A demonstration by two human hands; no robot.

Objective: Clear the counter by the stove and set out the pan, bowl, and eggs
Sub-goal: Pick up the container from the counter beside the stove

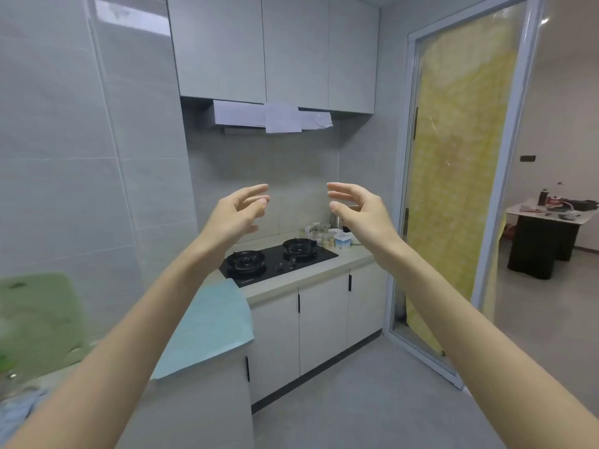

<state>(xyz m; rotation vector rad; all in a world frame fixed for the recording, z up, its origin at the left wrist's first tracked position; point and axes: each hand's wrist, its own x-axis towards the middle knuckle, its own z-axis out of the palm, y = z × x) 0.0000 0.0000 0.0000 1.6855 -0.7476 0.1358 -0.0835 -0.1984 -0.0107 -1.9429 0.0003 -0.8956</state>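
Surface point(311, 273) beside the black stove point(278, 259) is covered at its left edge by a pale blue sheet point(210, 325), and jars and tubs point(341, 240) are crowded into its back right corner. Left grip point(240, 212) and right grip point(359, 209) are held raised above it, fingers loosely spread, nothing grasped.

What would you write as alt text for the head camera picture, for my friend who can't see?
The left hand and right hand are raised, open and empty, toward a black stove. Jars crowd the counter to its right.
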